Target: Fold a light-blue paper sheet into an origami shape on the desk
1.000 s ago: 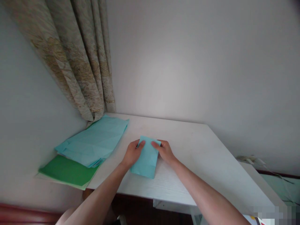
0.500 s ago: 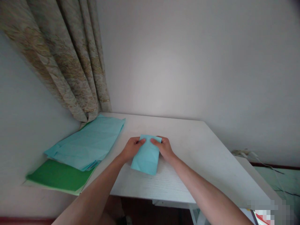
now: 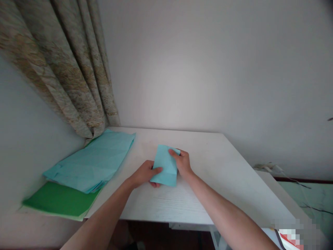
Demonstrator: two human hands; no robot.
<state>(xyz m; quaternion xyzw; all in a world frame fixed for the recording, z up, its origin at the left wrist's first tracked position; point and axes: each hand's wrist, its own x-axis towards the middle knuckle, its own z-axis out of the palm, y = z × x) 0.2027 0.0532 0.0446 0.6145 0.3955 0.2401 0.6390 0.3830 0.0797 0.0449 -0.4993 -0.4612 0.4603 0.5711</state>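
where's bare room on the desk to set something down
Bare desk: right of the right hand; beyond the held paper, toward the wall; a narrower strip between left hand and blue stack. Crowded: the left end, under blue stack and green sheets.

"Describe the paper [image 3: 166, 161]."
"Pale blue, plain, folded into a small, flat rectangle, with a faint crease across the lower part."
"Lying where?"
"Held over the white surface [image 3: 221, 163], near edge gripped by the left hand [image 3: 143, 173], far right corner by the right hand [image 3: 184, 163]."
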